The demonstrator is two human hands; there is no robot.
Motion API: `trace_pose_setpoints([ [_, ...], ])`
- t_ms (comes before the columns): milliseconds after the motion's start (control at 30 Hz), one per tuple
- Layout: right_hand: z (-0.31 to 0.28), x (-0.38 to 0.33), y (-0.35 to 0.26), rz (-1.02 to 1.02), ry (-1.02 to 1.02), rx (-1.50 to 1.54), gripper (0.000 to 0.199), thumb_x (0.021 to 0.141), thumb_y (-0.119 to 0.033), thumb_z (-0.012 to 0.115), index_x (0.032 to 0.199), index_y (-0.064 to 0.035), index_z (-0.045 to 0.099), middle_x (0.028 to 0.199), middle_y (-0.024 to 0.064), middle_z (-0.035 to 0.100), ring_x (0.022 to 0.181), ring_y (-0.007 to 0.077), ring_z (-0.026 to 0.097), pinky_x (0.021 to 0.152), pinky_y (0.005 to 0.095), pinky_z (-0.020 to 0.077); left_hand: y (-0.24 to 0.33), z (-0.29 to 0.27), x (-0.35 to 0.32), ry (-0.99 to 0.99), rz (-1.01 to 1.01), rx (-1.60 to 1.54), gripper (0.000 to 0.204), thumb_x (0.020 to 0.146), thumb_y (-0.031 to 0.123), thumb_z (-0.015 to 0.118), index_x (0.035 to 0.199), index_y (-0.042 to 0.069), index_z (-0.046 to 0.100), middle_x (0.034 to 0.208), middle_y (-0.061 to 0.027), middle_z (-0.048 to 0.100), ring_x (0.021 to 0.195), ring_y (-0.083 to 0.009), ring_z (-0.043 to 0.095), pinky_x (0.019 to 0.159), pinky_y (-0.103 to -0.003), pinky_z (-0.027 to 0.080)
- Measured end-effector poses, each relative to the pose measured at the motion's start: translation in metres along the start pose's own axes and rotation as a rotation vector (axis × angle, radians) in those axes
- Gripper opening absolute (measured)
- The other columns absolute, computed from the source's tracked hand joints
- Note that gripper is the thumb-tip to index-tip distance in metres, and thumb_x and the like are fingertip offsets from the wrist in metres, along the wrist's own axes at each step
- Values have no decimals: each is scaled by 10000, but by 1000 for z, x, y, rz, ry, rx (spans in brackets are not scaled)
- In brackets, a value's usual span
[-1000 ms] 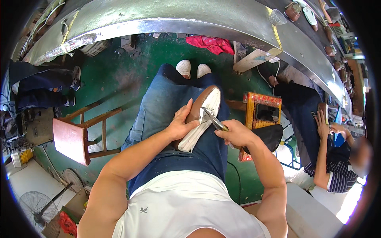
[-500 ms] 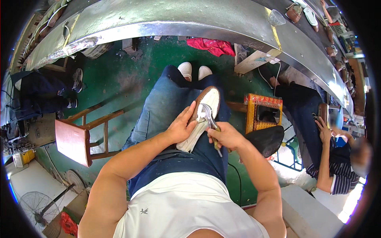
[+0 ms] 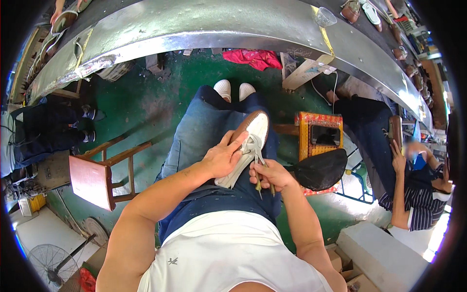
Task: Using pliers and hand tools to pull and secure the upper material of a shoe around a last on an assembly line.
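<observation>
A white shoe with a brown sole [image 3: 261, 130] lies on my lap, toe pointing away from me. My left hand [image 3: 224, 158] grips it along its left side, fingers spread over the sole edge and upper. Between the fingers of my right hand [image 3: 270, 175] are pliers [image 3: 259, 187], their handle ends sticking out toward me. The metal head lies over the middle of the shoe, by the greyish laces [image 3: 252, 146]; its jaws are hard to tell from the laces.
A long metal-topped workbench [image 3: 194, 22] spans the far side. To the left stands a wooden stool [image 3: 90, 180]. A phone [image 3: 325, 136] lies on a patterned seat [image 3: 304, 141] at right, beside a black bag [image 3: 321, 169]. A co-worker [image 3: 418, 204] sits farther right with a shoe.
My right hand and the pliers have drawn slightly toward me and turned. My left fingers have shifted farther over the upper. The view has moved a little.
</observation>
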State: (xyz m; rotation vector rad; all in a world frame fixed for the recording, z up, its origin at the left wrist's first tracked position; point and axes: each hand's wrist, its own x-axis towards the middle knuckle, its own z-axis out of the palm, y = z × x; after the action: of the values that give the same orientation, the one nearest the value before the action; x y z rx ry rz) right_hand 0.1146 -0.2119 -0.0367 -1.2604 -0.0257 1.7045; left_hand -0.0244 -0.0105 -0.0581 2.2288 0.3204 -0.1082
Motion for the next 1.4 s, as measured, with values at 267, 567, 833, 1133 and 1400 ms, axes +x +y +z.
trace_pose_setpoints([
  [267,-17,-29,-54,20,96,-388,335,1051,-308,564,1150,10,603,916,104,684,887,181,716,601,315,593,12,-5,2,-48,-103,68,617,1032,279,439,1613,294,230,1523,-302,361,1049,-501,651,959,-519,533],
  [567,11,2,-71,-317,294,-1046,446,1080,-357,415,985,48,575,904,294,673,907,471,653,807,560,493,31,-15,0,-201,-168,205,648,1041,307,443,1632,232,186,1595,-332,249,1135,-495,637,969,-491,541],
  [833,10,1,-27,-478,390,-1414,417,1081,-347,422,999,36,564,936,289,673,899,479,650,809,556,504,-10,19,-28,-42,-324,-288,908,1013,323,583,1621,13,-16,1649,-298,158,1517,-438,253,1236,-430,245],
  [1133,34,-18,-9,-395,323,-1301,402,1073,-354,443,1000,20,571,939,288,670,900,487,645,806,561,498,-27,35,-39,-39,-103,-460,990,948,231,679,1630,32,-11,1659,-238,153,1542,-384,187,1246,-381,214],
  [1400,-7,-23,19,-427,387,-483,439,1110,-355,398,1059,27,610,846,81,665,706,146,653,647,297,522,-24,-12,-33,-64,-195,-820,903,946,194,719,1622,-4,153,1586,-180,395,1452,-241,390,1197,-332,297],
])
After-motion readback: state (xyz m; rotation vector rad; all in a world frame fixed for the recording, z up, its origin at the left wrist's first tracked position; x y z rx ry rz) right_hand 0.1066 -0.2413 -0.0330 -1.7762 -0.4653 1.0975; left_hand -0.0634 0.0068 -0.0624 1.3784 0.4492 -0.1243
